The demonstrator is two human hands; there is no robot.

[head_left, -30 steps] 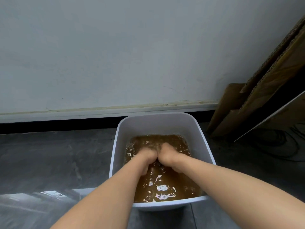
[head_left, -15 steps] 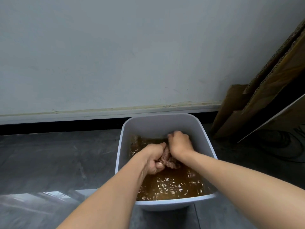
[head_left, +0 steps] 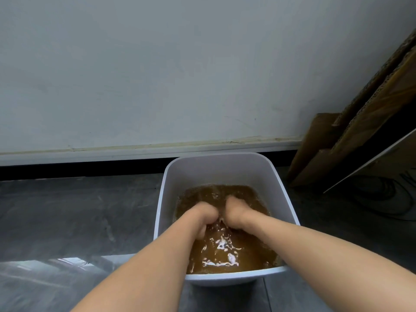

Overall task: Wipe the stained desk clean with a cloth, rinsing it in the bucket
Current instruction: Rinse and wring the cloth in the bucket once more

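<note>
A white bucket (head_left: 216, 170) stands on the dark floor (head_left: 78, 210) by the wall. The left hand (head_left: 203, 213) and right hand (head_left: 236, 210) are sunk side by side in its brown water (head_left: 225, 251). Their fingers are hidden, so their grip cannot be told, and the cloth is out of sight. Cardboard (head_left: 371, 122) leans at the right.

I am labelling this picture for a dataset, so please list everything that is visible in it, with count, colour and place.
bucket: one, white, on the floor by the wall.
water: brown, murky, inside the bucket.
floor: dark grey, glossy, around the bucket.
wall: pale grey, behind the bucket.
cardboard sheets: several, brown, leaning at the right.
cables: black, on the floor, far right.
cloth: none visible.
left hand: one, in the water, fingers submerged.
right hand: one, beside it, fingers submerged.
</note>
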